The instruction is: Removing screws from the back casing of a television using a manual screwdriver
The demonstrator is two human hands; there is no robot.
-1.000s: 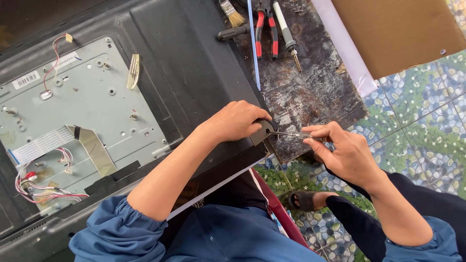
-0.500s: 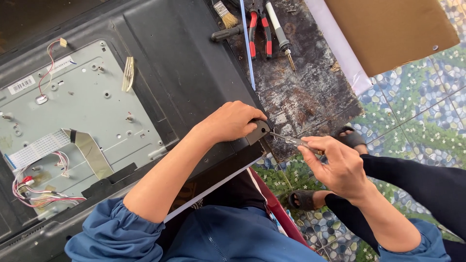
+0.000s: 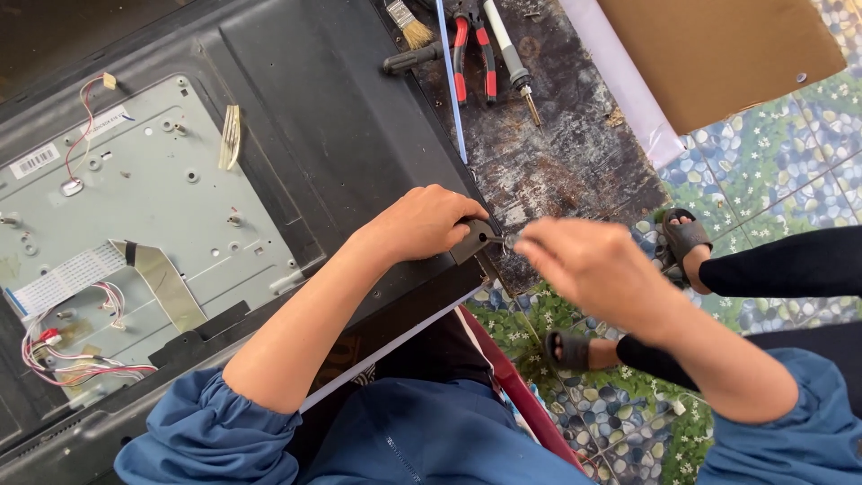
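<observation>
Left hand: the left hand [image 3: 429, 222] is curled over the near corner of the panel [image 3: 341, 135], fingers closed on a dark corner piece [image 3: 470, 241] at the panel's edge.
Right hand: the right hand [image 3: 588, 267] is blurred, fingers drawn together just right of the corner piece; a small bright bit [image 3: 510, 241] shows at its fingertips, but whether they pinch it cannot be told.
Panel: a big black back cover lying flat, with a grey metal plate [image 3: 135, 224], ribbon cable [image 3: 63, 274] and red-white wires [image 3: 54, 359] showing at left.
Bench: a worn dark board [image 3: 575, 171] runs beside the panel's right edge.
Tools: brush [image 3: 409, 27], red pliers [image 3: 474, 54] and a screwdriver [image 3: 512, 58] lie at the board's far end, well apart from both hands.
Floor: pebble-pattern tiles [image 3: 763, 180]; sandalled feet [image 3: 687, 242] near the right hand.
</observation>
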